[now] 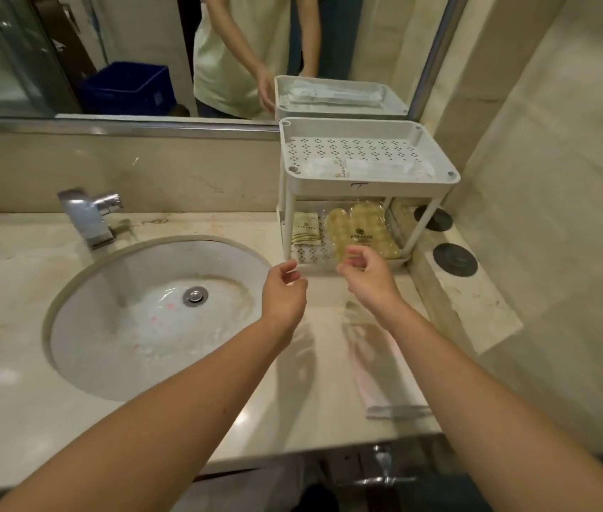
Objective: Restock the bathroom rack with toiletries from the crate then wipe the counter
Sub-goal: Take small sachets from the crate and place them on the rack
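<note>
Hovering before rack: left hand, right hand, fingers loosely curled.

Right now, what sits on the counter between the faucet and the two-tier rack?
Nothing: in the head view, the stretch of marble counter between the faucet and the two-tier rack is bare.

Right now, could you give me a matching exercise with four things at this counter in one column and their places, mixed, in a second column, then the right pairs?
Things
1. white wrapped packets
2. yellow padded packet
3. tap
4. blue crate

Places
A. seen only in the mirror
B. top shelf of the rack
C. behind the sink
D. bottom shelf of the rack

Pairs: 1-B, 2-D, 3-C, 4-A
</note>
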Demonstrator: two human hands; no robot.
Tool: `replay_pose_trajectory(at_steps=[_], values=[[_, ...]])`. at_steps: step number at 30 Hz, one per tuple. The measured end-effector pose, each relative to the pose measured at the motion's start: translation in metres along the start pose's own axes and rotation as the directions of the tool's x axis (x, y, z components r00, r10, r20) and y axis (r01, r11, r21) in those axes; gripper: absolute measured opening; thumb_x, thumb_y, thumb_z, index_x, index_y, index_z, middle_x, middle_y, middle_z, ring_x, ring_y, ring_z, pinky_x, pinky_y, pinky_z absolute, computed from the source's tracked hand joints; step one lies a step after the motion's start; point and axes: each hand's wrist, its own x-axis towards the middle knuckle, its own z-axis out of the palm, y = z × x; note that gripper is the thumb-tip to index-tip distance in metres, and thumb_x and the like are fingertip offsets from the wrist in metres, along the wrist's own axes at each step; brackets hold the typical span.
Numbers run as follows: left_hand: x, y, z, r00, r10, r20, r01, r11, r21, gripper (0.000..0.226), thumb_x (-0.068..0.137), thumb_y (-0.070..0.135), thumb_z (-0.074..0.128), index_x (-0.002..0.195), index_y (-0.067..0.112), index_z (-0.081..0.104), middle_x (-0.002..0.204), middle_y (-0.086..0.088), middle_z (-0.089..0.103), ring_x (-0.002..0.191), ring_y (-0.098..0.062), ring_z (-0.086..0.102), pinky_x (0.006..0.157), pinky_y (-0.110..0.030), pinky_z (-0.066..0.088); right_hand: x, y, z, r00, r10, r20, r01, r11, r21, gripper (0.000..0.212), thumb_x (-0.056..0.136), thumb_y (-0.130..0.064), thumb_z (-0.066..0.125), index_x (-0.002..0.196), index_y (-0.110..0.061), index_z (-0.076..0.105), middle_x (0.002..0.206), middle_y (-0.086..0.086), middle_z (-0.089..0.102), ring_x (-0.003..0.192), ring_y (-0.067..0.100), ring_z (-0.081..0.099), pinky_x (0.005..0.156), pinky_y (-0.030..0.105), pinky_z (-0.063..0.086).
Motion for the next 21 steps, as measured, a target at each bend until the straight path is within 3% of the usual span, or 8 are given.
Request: replay_pose_trajectory(at_steps=[4,12,15,21], values=[[-0.039,0.008,-0.038,0.998,0.023,0.054,-0.023,1.000,0.003,0.040,0.093,0.005,0.052,0.133,0.014,0.046,0.119,-0.006,0.054,0.085,-0.011,0.056,0.086,-0.034,0.052,-0.057,-0.018,0.019,0.999,-0.018,-0.035,0.019,1.000,0.014,0.041,0.090,-0.019,0.062,0.130,-0.024,0.053,0.115,-0.005,0.058,0.101,0.011,0.058,0.075,0.023,0.047],[-0.091,0.011,-0.140,0.996,0.066,0.053,-0.065,0.998,-0.007,0.038,0.092,0.004,0.053,0.128,0.015,0.049,0.116,-0.006,0.057,0.102,-0.021,0.059,0.088,-0.034,0.052,-0.143,-0.048,0.088,0.997,-0.082,0.000,0.082,0.995,0.061,0.041,0.086,-0.016,0.065,0.125,-0.025,0.054,0.107,-0.008,0.058,0.087,0.004,0.058,0.066,0.018,0.042],[-0.106,0.006,-0.183,0.997,0.074,0.013,-0.074,0.997,-0.012,0.037,0.092,0.004,0.053,0.127,0.015,0.050,0.118,-0.007,0.058,0.111,-0.024,0.059,0.093,-0.038,0.052,-0.169,-0.055,0.120,0.995,-0.082,0.062,0.076,0.993,0.092,0.038,0.086,-0.015,0.065,0.120,-0.029,0.054,0.109,-0.006,0.058,0.085,0.005,0.059,0.063,0.015,0.043],[-0.132,-0.015,-0.264,0.988,0.060,-0.144,-0.071,0.995,-0.069,0.030,0.091,0.005,0.053,0.117,0.019,0.052,0.111,-0.002,0.060,0.106,-0.021,0.061,0.090,-0.035,0.052,-0.202,-0.073,0.188,0.969,-0.124,0.215,0.109,0.991,0.077,0.039,0.087,-0.015,0.065,0.122,-0.028,0.053,0.113,-0.007,0.059,0.092,0.003,0.057,0.068,0.015,0.042]])
